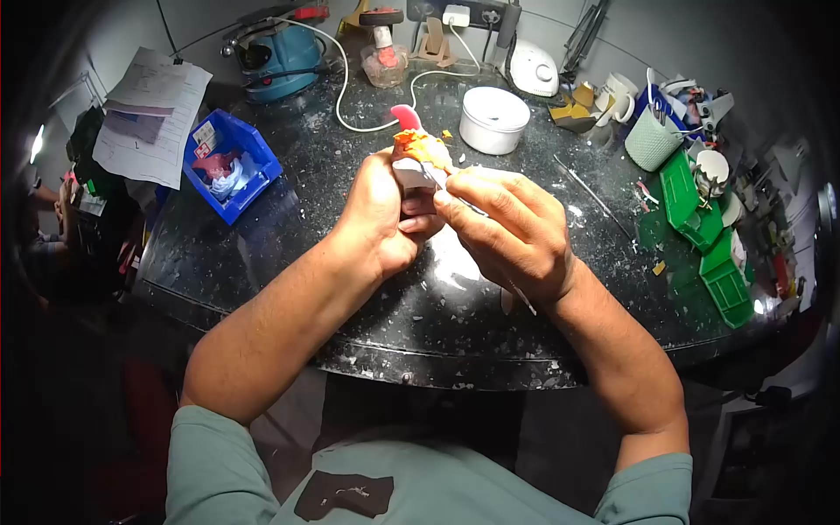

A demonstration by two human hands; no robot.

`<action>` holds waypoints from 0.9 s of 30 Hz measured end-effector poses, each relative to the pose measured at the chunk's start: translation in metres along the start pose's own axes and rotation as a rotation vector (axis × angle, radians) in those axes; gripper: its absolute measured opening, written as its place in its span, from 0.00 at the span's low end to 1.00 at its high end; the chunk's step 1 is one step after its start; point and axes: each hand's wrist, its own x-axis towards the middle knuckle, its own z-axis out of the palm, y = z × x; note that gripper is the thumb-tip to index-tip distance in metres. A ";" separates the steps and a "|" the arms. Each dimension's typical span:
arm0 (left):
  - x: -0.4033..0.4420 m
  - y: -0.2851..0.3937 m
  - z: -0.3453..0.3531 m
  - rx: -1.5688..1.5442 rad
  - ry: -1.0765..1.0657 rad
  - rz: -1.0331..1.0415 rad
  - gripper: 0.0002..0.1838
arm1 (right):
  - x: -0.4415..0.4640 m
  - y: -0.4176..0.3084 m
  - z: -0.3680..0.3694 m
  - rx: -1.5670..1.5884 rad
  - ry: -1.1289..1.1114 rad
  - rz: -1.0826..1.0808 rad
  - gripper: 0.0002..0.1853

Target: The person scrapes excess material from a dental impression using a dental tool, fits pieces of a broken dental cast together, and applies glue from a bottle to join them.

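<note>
My left hand is closed round what looks like a dental impression, held up above the bench. It has rough orange material on top, a white plaster-like part below and a rounded pink-red end sticking up at the back. Pinched in my right hand is a thin metal hand tool, its slim shaft slanting out below the palm toward me. My right fingertips are close against the white part, on its right side. Fingers hide the tool's working end and much of the impression's underside.
A white round tub stands behind my hands. On the left are a blue bin and hanging papers. Green trays, a pale cup and another thin tool lie right. White crumbs dot the dark bench; a cable crosses its back.
</note>
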 end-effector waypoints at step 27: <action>0.002 -0.003 -0.006 0.030 0.041 -0.140 0.15 | -0.002 0.000 -0.002 0.063 -0.007 0.120 0.19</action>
